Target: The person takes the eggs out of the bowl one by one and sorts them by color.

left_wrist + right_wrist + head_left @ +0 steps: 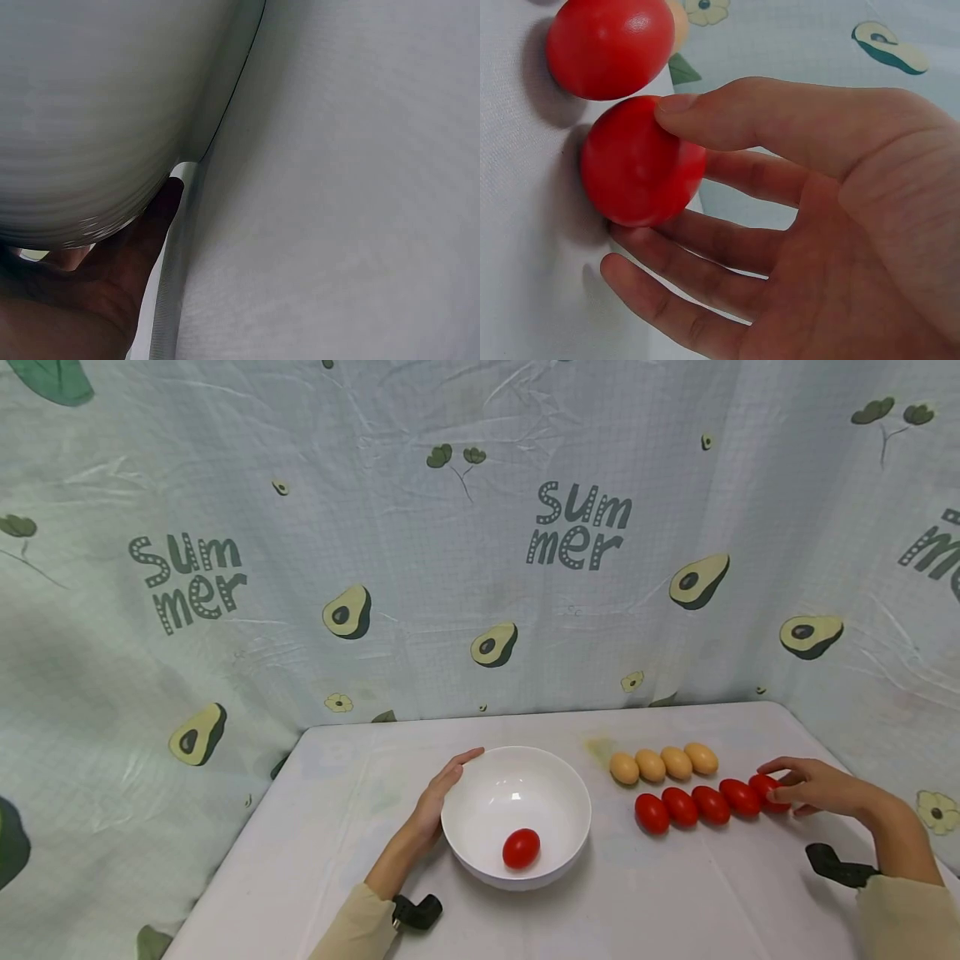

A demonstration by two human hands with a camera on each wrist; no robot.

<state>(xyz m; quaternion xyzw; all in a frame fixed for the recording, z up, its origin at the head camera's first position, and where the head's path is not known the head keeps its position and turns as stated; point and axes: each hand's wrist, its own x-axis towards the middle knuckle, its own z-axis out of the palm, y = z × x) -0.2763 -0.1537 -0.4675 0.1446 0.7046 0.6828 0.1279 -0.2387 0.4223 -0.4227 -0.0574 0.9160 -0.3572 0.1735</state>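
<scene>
My left hand (pixel 433 806) rests along the left outer side of a white bowl (pixel 555 781), its fingers stretched along the wall. In the left wrist view, the thumb (pixel 161 217) lies against the bowl's outside. One red egg (pixel 521 849) lies inside the bowl, near its front. At the right end of a row of red eggs, my right hand (pixel 821 787) holds the last red egg (pixel 634 169) between the thumb on top and fingers at its far side. That egg sits right beside the neighbouring red egg (pixel 611 49).
Several red eggs (pixel 681 807) form a slanting row on the white-covered table (pixel 615 902). Behind them stands a row of several tan eggs (pixel 651 766). A printed curtain (pixel 420 543) hangs behind the table and down both sides.
</scene>
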